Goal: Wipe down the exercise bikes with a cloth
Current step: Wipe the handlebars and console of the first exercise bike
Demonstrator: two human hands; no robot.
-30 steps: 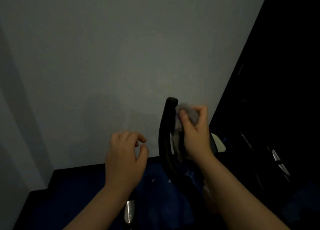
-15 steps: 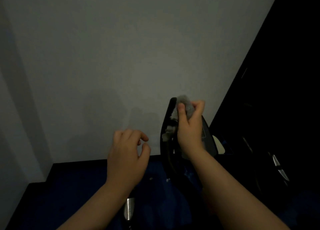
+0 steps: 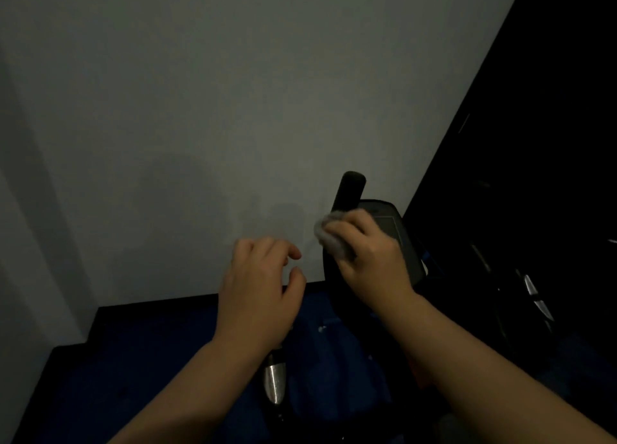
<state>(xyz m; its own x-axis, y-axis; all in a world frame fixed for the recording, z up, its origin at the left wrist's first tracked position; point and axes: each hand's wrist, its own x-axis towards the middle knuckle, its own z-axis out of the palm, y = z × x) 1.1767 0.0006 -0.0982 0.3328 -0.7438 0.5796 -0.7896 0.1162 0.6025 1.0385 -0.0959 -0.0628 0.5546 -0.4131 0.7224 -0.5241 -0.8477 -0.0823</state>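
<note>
right hand (image 3: 374, 253): clamped on cloth (image 3: 332, 235), thumb + fingers bunch it into a wad so it wraps the bar.
cloth: grey, pressed on the upright black handlebar (image 3: 349, 193), just below the bar's rounded top; bar tip sticks out above the hand.
left hand (image 3: 258, 296): empty, fingers loosely curled and apart, hovering just left of the bar, not touching it. Prob kept near to steady the bike or take the cloth, can't confirm.
bike: handlebar runs down under the right hand; console (image 3: 390, 223) sits right behind that hand, partly hidden by it. Chrome tube (image 3: 274, 380) shows below the left wrist.
step: wiping the grip, judging by the wrap hold; rest of frame likely still to do.
risk: room v. dark, easy to miss spots; right side beyond the hand is black, can't tell what's there.
floor (image 3: 150, 360): blue, under both arms.
</note>
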